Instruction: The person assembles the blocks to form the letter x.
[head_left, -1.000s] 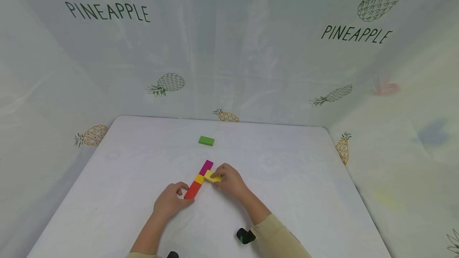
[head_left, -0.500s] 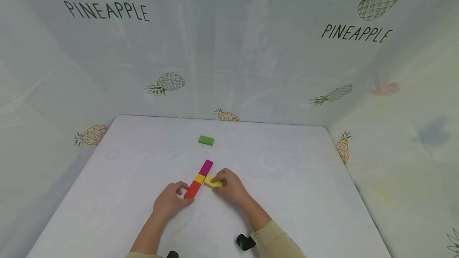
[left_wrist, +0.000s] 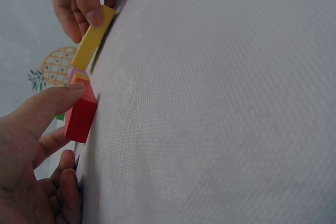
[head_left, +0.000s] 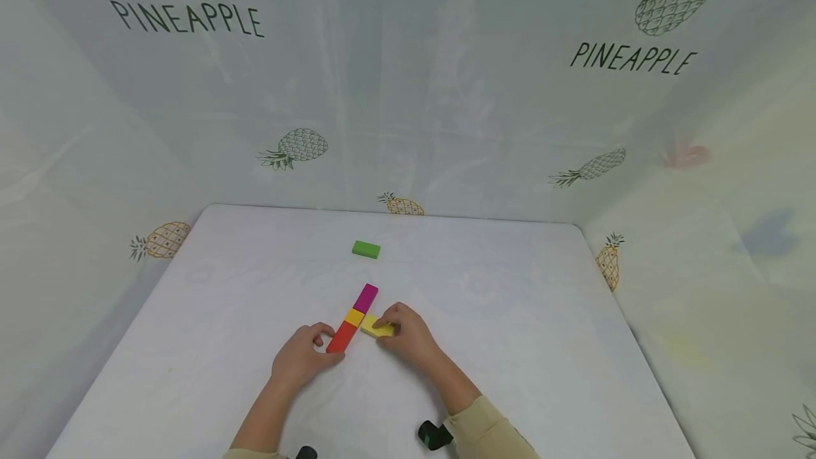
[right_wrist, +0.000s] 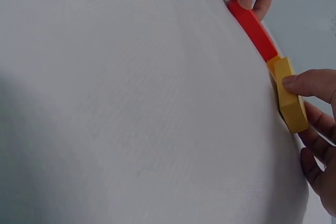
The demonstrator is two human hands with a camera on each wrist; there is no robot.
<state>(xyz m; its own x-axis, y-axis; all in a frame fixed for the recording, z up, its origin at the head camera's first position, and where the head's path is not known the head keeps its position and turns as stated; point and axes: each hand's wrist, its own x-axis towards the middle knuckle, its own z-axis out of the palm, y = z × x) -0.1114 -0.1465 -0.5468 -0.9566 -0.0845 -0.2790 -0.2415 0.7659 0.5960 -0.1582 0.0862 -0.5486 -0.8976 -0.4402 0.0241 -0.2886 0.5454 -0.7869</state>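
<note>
A red block, an orange-yellow block and a magenta block lie end to end in a slanting row on the white table. My left hand pinches the red block at the near end, thumb on one side as the left wrist view shows. To the right of the row, my right hand holds a light yellow block between thumb and fingers. That block's left end is very close to the row's side; I cannot tell whether they touch.
A green block lies apart, farther back on the table. Behind the table hangs a pale cloth printed with pineapples. Dark wrist devices, one being a black piece, sit by the forearms.
My right hand has drawn the light yellow block slightly toward me along the row's side, from near the orange-magenta joint toward the orange-red one. The left hand stays on the red block.
</note>
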